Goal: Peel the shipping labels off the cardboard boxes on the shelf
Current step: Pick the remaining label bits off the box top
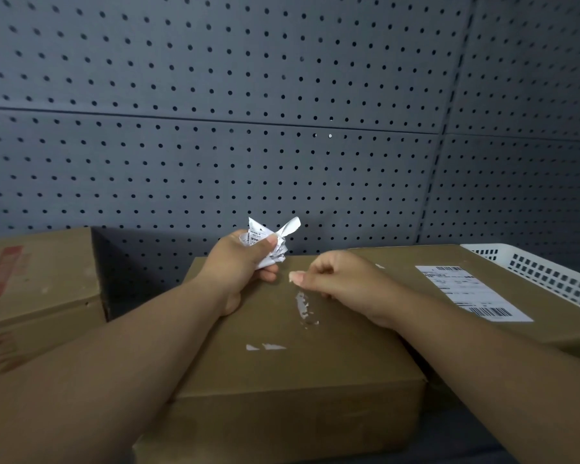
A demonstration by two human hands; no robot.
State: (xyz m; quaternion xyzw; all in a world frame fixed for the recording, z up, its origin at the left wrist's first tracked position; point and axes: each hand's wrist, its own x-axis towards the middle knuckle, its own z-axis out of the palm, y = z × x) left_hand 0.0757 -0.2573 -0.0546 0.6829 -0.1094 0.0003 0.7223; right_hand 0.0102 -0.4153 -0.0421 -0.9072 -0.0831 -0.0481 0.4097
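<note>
Mid-frame, the left hand (240, 259) is squeezing a crumpled label (268, 241); the right hand (335, 279) is curling over white scraps (302, 304) on the box (282, 363) (pinching one? cannot tell).

The middle box (282, 363) lies flat, its brown top bare but for white torn scraps (302, 304). A crumpled paper wad (268, 242), apparently its label, sits in the left hand (238, 266). The right box (399, 262) bears a flat barcoded label (471, 293). The left box (37, 279) carries red print.

Stockroom: pegboard wall (215, 95), cardboard boxes (282, 363)
</note>
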